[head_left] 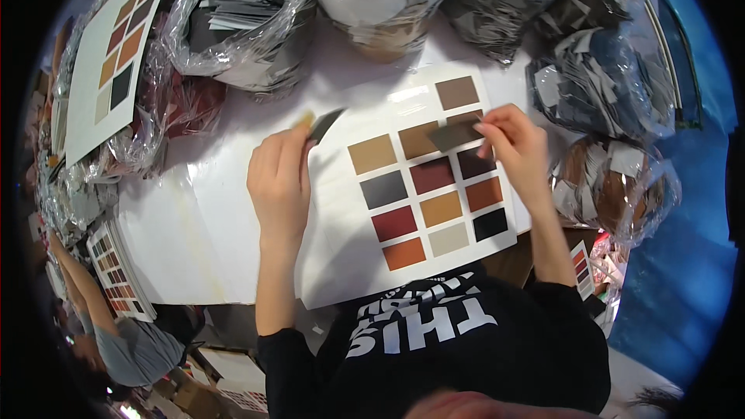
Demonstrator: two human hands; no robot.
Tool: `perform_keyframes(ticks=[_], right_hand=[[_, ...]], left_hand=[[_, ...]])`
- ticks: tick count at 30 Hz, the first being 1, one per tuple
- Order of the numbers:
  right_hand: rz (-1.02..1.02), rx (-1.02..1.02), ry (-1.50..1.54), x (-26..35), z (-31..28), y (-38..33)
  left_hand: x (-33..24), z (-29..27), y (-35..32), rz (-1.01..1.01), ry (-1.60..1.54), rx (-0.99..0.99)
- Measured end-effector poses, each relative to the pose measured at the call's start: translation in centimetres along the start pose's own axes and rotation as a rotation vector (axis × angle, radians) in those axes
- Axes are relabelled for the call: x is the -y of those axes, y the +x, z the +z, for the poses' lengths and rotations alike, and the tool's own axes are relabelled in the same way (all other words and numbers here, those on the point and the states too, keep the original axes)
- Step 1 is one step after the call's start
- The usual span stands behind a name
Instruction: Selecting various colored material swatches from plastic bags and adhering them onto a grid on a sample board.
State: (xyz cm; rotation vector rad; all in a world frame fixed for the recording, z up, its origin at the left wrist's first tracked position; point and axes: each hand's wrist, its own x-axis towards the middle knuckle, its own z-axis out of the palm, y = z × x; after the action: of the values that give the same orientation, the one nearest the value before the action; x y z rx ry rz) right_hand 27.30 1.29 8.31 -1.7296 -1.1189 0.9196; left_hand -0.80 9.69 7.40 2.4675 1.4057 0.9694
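A white sheet [334,264] lies on the table in front of me, with rows of rectangular colour swatches on it in brown, tan, grey, maroon, orange and black. My right hand [518,147] pinches a dark grey-olive swatch [454,136] by its right end. That swatch overlaps the brown ones in the sheet's upper rows; whether it touches the sheet I cannot tell. Beside the sheet's left edge, my left hand [278,174] is closed on a dark grey swatch [327,125] standing up from the fingertips. A small tan piece [306,119] shows by the same fingers.
Clear plastic bags of loose swatches line the far side, including a grey one [248,23] and a brown one [601,186] at the right. Another swatch sheet [85,124] leans at the left. A stack of swatch cards [140,306] lies near a co-worker's arm [81,275].
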Motion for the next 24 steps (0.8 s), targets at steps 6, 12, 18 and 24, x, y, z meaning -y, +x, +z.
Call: perform_keyframes(ticks=[6,12,18,24], right_hand=[[0.117,-0.006,0.171,-6.9,5.2,5.5],[0.318,0.1,0.231,-7.7,5.8,6.8],[0.419,0.062,0.16,-6.8,6.4,6.6],[0.439,0.056,0.127,-6.8,6.3,6.5]], left_hand=[[1.1,2.2,-2.2,0.107,-0.086,0.191],[-0.7,6.6,-2.0,0.131,-0.16,0.405],[-1.1,9.3,-1.1,0.14,-0.127,0.521],[-1.1,10.5,-0.6,0.125,-0.135,0.539]])
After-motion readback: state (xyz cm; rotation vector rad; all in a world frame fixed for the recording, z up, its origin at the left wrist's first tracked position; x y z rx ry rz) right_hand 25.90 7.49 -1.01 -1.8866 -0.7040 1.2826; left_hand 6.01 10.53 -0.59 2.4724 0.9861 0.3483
